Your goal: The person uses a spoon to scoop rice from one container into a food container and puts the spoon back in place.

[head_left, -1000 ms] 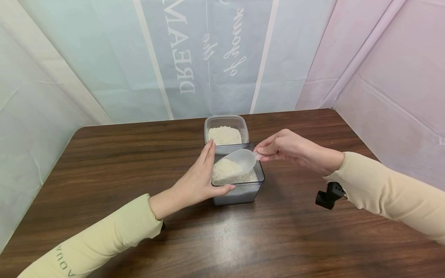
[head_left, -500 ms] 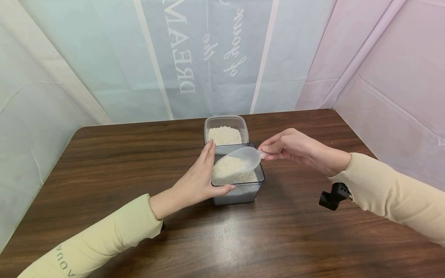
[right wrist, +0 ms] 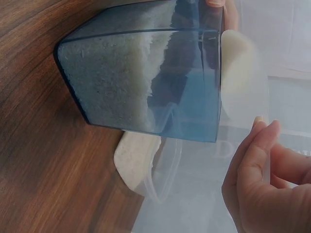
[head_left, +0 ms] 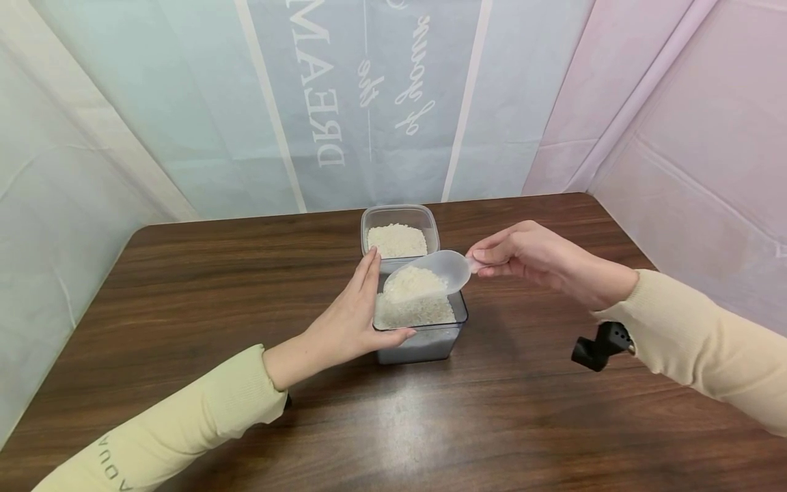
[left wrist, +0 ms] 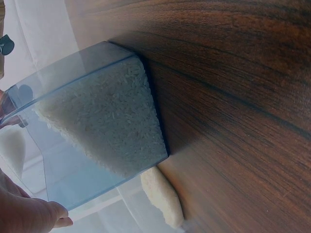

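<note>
My right hand [head_left: 544, 263] pinches the short handle of a translucent white scoop [head_left: 453, 268] heaped with white rice [head_left: 415, 281]. The scoop is over the mouth of a tall, bluish clear plastic container [head_left: 424, 347], its tip pointing left. In the right wrist view the scoop [right wrist: 245, 92] stands at and above the container's rim. My left hand [head_left: 341, 324] holds that container at its near left corner, fingers along the left side and thumb on the front rim. Through its wall in the left wrist view, rice [left wrist: 107, 116] slopes inside.
Just behind the tall container stands a lower clear tub [head_left: 425, 216] with rice lying in it. Both are on a dark wood-grain table [head_left: 246, 287]. A lettered cloth backdrop [head_left: 381, 102] hangs behind the table, and pale sheets close in both sides.
My right hand has drawn the loaded scoop up and to the right, off the rice in the tall container. My left hand has stayed where it was.
</note>
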{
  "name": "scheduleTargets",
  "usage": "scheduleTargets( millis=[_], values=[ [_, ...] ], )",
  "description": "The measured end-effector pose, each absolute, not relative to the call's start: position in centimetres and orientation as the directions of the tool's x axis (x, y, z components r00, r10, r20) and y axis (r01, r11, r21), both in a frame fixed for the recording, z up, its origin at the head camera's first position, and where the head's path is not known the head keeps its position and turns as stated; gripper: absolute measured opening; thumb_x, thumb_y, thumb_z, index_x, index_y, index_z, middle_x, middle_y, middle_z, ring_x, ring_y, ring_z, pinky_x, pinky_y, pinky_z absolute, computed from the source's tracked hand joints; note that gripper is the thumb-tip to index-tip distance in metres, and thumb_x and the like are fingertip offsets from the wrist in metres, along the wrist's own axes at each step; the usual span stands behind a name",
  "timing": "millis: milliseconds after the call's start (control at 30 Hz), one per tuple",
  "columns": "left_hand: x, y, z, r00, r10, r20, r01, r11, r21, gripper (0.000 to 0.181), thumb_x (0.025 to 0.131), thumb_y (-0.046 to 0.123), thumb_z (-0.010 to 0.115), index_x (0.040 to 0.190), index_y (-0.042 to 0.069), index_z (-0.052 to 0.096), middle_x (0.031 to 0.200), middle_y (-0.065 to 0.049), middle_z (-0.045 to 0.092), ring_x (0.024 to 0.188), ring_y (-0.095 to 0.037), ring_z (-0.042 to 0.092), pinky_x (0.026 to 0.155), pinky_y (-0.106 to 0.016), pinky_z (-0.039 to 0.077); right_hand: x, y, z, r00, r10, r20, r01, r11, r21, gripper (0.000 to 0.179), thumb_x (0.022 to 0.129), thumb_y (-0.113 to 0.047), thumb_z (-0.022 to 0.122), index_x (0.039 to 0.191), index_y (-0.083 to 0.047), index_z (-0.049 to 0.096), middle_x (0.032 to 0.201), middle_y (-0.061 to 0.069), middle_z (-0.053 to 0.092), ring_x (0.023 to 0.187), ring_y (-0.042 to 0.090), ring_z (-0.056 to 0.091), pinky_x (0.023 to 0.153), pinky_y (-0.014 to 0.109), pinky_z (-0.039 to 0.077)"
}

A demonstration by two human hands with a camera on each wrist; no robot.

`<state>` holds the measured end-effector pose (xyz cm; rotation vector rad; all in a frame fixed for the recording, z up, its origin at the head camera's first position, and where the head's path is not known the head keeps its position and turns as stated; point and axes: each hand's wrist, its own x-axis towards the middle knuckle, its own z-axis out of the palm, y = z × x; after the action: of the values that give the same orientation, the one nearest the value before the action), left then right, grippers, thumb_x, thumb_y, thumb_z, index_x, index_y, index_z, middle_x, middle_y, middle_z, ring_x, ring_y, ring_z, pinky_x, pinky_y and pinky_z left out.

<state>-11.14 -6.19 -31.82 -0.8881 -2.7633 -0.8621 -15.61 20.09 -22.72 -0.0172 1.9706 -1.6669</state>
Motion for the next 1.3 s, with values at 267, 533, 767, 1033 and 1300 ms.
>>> scheduleTargets(
  millis=[267, 533, 767, 1033, 1300],
  values=[
    [-11.0, -6.2, -31.7, -0.826, 0.500, 0.260, 0.559, 0.669, 0.489, 0.109, 0.072, 0.054, 0.067, 0.142, -0.008, 0.011, 0.150, -0.019, 0.006, 0.136, -0.025, 0.017, 0.105, -0.035, 0.028, -15.6, 21.1, -22.2, -0.852, -0.361, -0.378, 0.334, 0.182, -0.925, 0.018, 0.083, 0.009, 0.053, 0.085, 0.001, 0.069, 0.084, 0.010, 0.066, 0.074, 0.013, 0.064, 0.073, 0.023, 0.052],
    [-11.0, -6.2, -31.8, -0.832, 0.497, 0.247, 0.549, 0.671, 0.498, 0.110, 0.073, 0.055, 0.066, 0.143, -0.006, 0.008, 0.150, -0.017, 0.004, 0.137, -0.023, 0.013, 0.106, -0.036, 0.026, -15.7, 21.7, -21.8, -0.862, -0.363, -0.354, 0.322, 0.148, -0.935, 0.019, 0.082, 0.010, 0.054, 0.084, 0.000, 0.070, 0.084, 0.011, 0.067, 0.076, 0.015, 0.064, 0.073, 0.023, 0.052],
    [-11.0, -6.2, -31.7, -0.828, 0.502, 0.249, 0.555, 0.671, 0.492, 0.109, 0.073, 0.054, 0.066, 0.143, -0.007, 0.009, 0.150, -0.018, 0.005, 0.137, -0.022, 0.012, 0.106, -0.035, 0.026, -15.9, 21.9, -21.5, -0.865, -0.362, -0.348, 0.330, 0.113, -0.937, 0.020, 0.084, 0.010, 0.053, 0.083, 0.000, 0.070, 0.082, 0.011, 0.067, 0.075, 0.015, 0.064, 0.072, 0.023, 0.052],
    [-11.1, -6.2, -31.8, -0.830, 0.502, 0.244, 0.552, 0.674, 0.491, 0.109, 0.073, 0.054, 0.067, 0.143, -0.007, 0.009, 0.150, -0.018, 0.004, 0.137, -0.023, 0.012, 0.106, -0.035, 0.026, -16.3, 22.0, -21.4, -0.872, -0.352, -0.340, 0.320, 0.117, -0.940, 0.015, 0.085, 0.005, 0.057, 0.083, -0.001, 0.070, 0.079, 0.011, 0.067, 0.073, 0.013, 0.064, 0.070, 0.022, 0.052],
    [-11.0, -6.2, -31.8, -0.833, 0.501, 0.237, 0.547, 0.677, 0.493, 0.109, 0.073, 0.054, 0.067, 0.143, -0.007, 0.009, 0.150, -0.019, 0.004, 0.138, -0.022, 0.011, 0.106, -0.035, 0.025, -16.5, 21.9, -21.4, -0.872, -0.358, -0.334, 0.334, 0.065, -0.940, 0.015, 0.085, 0.005, 0.057, 0.081, -0.001, 0.070, 0.079, 0.012, 0.067, 0.072, 0.014, 0.065, 0.069, 0.022, 0.052]
  ],
)
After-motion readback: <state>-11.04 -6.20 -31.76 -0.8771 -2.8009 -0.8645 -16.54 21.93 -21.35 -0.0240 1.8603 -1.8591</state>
